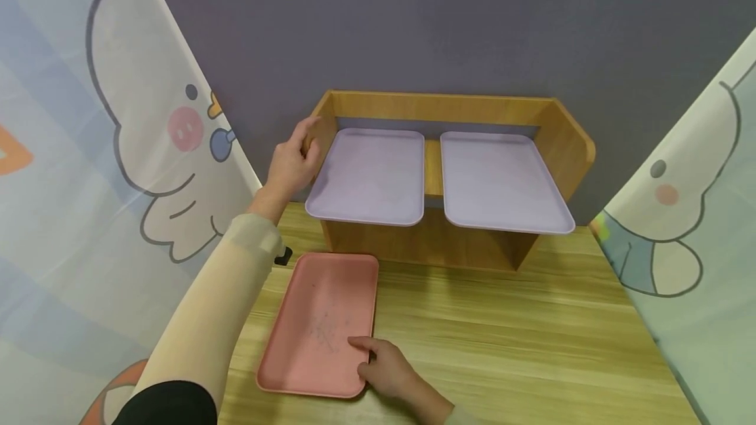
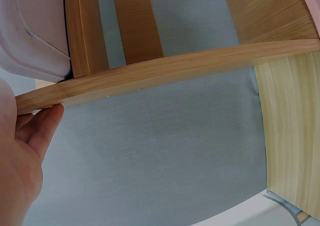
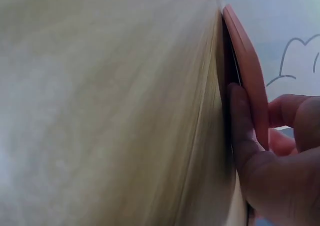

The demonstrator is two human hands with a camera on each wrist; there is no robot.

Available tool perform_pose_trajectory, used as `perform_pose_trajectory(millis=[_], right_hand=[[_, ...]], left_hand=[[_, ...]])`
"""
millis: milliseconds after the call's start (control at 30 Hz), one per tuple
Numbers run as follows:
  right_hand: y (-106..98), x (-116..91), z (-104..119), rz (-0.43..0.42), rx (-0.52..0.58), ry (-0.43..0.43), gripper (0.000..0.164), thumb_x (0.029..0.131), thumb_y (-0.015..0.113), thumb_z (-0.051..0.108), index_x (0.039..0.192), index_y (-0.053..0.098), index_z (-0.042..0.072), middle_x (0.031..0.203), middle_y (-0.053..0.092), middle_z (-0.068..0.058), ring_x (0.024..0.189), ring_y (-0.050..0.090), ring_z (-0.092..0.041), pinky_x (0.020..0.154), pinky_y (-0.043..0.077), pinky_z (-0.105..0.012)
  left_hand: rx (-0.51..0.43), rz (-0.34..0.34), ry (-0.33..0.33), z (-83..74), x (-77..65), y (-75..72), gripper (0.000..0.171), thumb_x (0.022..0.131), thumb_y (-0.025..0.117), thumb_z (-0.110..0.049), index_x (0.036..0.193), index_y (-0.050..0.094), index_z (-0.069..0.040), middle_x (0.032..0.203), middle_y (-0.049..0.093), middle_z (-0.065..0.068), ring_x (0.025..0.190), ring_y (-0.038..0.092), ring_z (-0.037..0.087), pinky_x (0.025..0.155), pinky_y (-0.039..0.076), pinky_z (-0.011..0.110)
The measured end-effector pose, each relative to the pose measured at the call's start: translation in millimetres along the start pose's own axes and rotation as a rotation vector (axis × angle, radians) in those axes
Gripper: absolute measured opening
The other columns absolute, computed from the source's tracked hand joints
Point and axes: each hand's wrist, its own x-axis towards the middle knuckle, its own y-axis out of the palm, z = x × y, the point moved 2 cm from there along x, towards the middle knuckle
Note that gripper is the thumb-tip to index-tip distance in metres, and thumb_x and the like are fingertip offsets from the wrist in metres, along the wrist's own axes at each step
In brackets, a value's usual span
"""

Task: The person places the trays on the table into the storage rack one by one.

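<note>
My left hand (image 1: 295, 159) grips the upper edge of the left side panel of a wooden shelf (image 1: 449, 108). In the left wrist view, the fingertips of that hand (image 2: 25, 156) lie against the panel's outer side. Down at the front, my right hand (image 1: 386, 369) pinches the right rim of a pink rectangular tray (image 1: 319, 320) near its front corner. The right wrist view has one digit of this hand (image 3: 275, 181) tucked between the tray (image 3: 250, 60) and the tabletop, with other fingers on the tray's opposite face. Small dark marks dot the tray's inside.
Two lavender trays, a left one (image 1: 372, 179) and a right one (image 1: 502, 179), lie side by side on the shelf, their front ends jutting out. The shelf stands on a wood-grain table (image 1: 502, 320) against a grey backdrop (image 1: 413, 25). Cartoon-printed curtains (image 1: 71, 215) flank both sides.
</note>
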Motion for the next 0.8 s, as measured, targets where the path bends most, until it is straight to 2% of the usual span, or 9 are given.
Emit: perform_pose_trajectory(millis=[67,133,200,333,433,500,533,667,800], right_hand=[[0,0,-2,0.030,0.086,0.020,0.058,0.089,0.071,0.000,0.146,0.071,0.012,0.149,0.068,-0.014,0.070,0.056,-0.008,0.065,0.045,-0.018],[0,-1,-4,0.042,0.141,0.031,0.057,0.090,0.077,0.001,0.146,0.070,0.011,0.152,0.067,-0.012,0.107,0.071,-0.019,0.082,0.051,-0.020],[0,-2,-4,0.045,0.195,0.042,0.060,0.089,0.081,0.001,0.147,0.069,0.009,0.154,0.066,-0.012,0.143,0.055,-0.029,0.095,0.049,-0.021],[-2,-5,-7,0.027,0.295,0.037,0.065,0.086,0.075,-0.007,0.150,0.066,0.001,0.157,0.062,-0.019,0.127,0.060,-0.026,0.079,0.051,-0.022],[-6,-6,-10,0.026,0.384,0.037,0.070,0.083,0.070,-0.011,0.152,0.061,-0.004,0.160,0.056,-0.025,0.116,0.057,-0.024,0.062,0.043,-0.019],[-9,-8,-11,0.037,0.445,0.052,0.072,0.083,0.069,-0.011,0.154,0.058,-0.004,0.164,0.051,-0.025,0.124,0.054,-0.028,0.061,0.043,-0.020],[-11,-8,-12,0.043,0.460,0.062,0.073,0.084,0.068,-0.011,0.155,0.058,-0.002,0.165,0.050,-0.025,0.116,0.056,-0.027,0.061,0.043,-0.020],[-17,-13,-15,0.063,0.489,0.061,0.071,0.086,0.069,-0.010,0.156,0.057,-0.001,0.167,0.048,-0.024,0.126,0.056,-0.032,0.067,0.048,-0.021],[-26,-21,-15,0.071,0.490,0.038,0.067,0.090,0.071,-0.007,0.156,0.057,-0.003,0.168,0.047,-0.023,0.150,0.040,-0.035,0.072,0.050,-0.020]], left_hand=[[-0.002,0.000,-0.004,0.4,0.3,0.7,0.049,0.108,0.056,-0.015,0.157,0.056,-0.019,0.059,0.036,-0.003,0.049,0.037,0.019,0.051,0.037,0.040],[-0.002,0.003,-0.012,0.9,0.3,1.0,0.050,0.108,0.056,-0.015,0.157,0.056,-0.020,0.058,0.036,-0.003,0.049,0.037,0.018,0.051,0.037,0.039],[-0.002,0.004,-0.016,1.0,0.0,1.3,0.050,0.108,0.056,-0.015,0.157,0.056,-0.021,0.058,0.036,-0.002,0.049,0.036,0.017,0.051,0.037,0.039],[-0.004,0.004,-0.012,1.3,-0.1,1.5,0.050,0.108,0.056,-0.015,0.157,0.056,-0.020,0.058,0.035,-0.003,0.049,0.036,0.018,0.051,0.036,0.039],[-0.003,0.000,-0.008,1.9,-0.5,0.6,0.049,0.107,0.056,-0.015,0.156,0.057,-0.018,0.059,0.034,-0.003,0.050,0.035,0.018,0.051,0.036,0.039],[-0.001,-0.006,-0.007,2.0,-0.8,-0.1,0.049,0.107,0.056,-0.014,0.156,0.057,-0.017,0.059,0.034,-0.003,0.050,0.035,0.018,0.051,0.035,0.040],[-0.001,-0.009,-0.005,2.1,-0.8,-0.3,0.049,0.107,0.056,-0.014,0.156,0.057,-0.016,0.059,0.034,-0.003,0.050,0.035,0.019,0.050,0.035,0.040],[0.006,-0.018,0.003,2.0,-0.8,0.2,0.048,0.107,0.057,-0.014,0.155,0.057,-0.015,0.059,0.033,-0.003,0.050,0.036,0.020,0.051,0.035,0.041],[0.009,-0.022,0.016,2.0,0.1,2.2,0.048,0.107,0.056,-0.013,0.155,0.057,-0.014,0.059,0.033,-0.003,0.051,0.036,0.022,0.052,0.036,0.042]])
